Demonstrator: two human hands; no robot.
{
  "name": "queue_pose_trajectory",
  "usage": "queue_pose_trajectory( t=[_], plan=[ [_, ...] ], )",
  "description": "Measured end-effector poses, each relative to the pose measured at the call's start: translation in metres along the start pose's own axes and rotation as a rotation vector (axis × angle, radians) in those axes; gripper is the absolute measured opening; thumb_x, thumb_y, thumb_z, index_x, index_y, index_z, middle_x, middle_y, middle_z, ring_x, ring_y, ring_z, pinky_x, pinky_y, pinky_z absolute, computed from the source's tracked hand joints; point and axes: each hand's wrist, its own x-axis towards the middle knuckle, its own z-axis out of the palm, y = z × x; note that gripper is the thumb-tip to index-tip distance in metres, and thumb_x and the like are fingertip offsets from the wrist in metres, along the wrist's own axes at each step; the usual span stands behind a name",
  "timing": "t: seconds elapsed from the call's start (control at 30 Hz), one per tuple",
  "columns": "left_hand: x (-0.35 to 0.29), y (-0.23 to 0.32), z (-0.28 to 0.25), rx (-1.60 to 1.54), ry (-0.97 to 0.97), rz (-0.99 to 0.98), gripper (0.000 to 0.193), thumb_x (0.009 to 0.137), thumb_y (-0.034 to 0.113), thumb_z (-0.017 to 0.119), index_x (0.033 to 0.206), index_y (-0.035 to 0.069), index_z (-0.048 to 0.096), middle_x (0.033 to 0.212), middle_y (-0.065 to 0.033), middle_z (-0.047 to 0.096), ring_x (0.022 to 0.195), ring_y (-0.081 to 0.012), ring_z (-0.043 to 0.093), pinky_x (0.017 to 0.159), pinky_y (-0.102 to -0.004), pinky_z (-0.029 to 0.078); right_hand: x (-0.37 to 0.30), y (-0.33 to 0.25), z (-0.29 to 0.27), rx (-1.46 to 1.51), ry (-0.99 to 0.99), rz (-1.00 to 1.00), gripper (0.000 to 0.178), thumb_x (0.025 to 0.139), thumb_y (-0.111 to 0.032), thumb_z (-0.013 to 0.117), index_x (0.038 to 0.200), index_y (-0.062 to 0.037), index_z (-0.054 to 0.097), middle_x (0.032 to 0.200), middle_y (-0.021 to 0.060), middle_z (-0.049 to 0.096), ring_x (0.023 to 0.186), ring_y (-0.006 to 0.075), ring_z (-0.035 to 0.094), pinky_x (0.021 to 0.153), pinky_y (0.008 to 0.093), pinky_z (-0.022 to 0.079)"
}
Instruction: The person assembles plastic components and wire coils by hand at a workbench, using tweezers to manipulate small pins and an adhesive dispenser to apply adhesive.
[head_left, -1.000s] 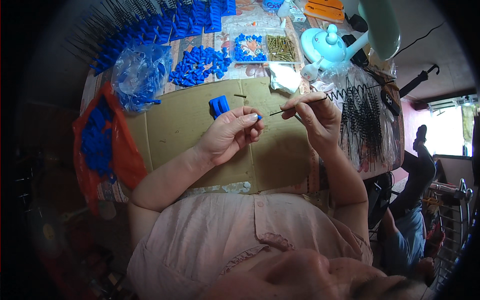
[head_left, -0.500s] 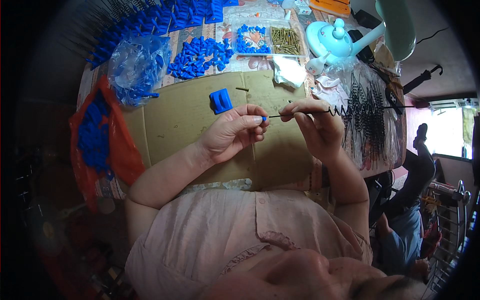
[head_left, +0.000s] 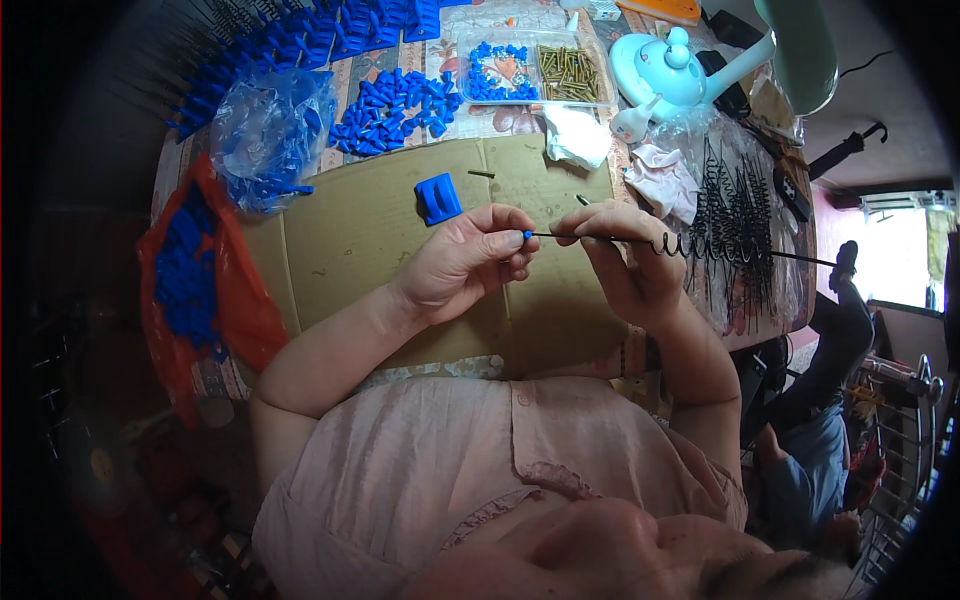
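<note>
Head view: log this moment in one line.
left hand: pinches small blue piece; right hand: holds black coiled wire; wire end: at blue piece

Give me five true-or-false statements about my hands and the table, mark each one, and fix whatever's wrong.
1. The right hand holds a black coiled wire. True.
2. The left hand is empty. False: the left hand pinches a small blue cap.
3. A blue block lies on the cardboard. True.
4. The orange bag is right of the cardboard. False: the orange bag is at its left.
5. The clear tray holds brass-coloured pins. True.
</note>
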Motion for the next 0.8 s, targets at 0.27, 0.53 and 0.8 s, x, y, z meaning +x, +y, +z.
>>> queue_pose_trajectory(
  t=[0.27, 0.53, 0.8],
  plan=[
    [-0.0007, 0.0008, 0.0007, 0.061, 0.029, 0.003, 0.017, 0.093, 0.012, 0.057, 0.109, 0.005, 0.056, 0.096, -0.0043, 0.062, 0.081, -0.0091, 0.057, 0.078, -0.0263, 0.049, -0.0002, 0.0008, -0.0002, 0.002, -0.004, -0.006, 0.023, 0.076, 0.01, 0.061, 0.096, 0.0, 0.055, 0.086, 0.0153, 0.065, 0.076, 0.0295, 0.066, 0.065, 0.0359, 0.051],
    [-0.0014, 0.0007, 0.0016, 0.088, 0.029, 0.006, 0.017, 0.092, 0.012, 0.057, 0.108, 0.005, 0.057, 0.096, -0.004, 0.062, 0.081, -0.0091, 0.057, 0.078, -0.0252, 0.049, -0.0007, 0.0006, 0.001, -0.017, 0.0, -0.027, 0.022, 0.076, 0.01, 0.062, 0.094, 0.0002, 0.056, 0.085, 0.0154, 0.064, 0.073, 0.0301, 0.065, 0.063, 0.0358, 0.05],
    [-0.0013, 0.0018, 0.0025, 0.112, 0.045, 0.008, 0.018, 0.091, 0.012, 0.059, 0.107, 0.005, 0.058, 0.096, -0.004, 0.063, 0.081, -0.0089, 0.057, 0.076, -0.0242, 0.048, -0.0006, 0.0013, -0.0027, -0.027, -0.067, -0.065, 0.02, 0.08, 0.016, 0.05, 0.097, 0.0059, 0.053, 0.089, 0.0193, 0.064, 0.077, 0.0263, 0.065, 0.067, 0.0338, 0.053]
  ],
)
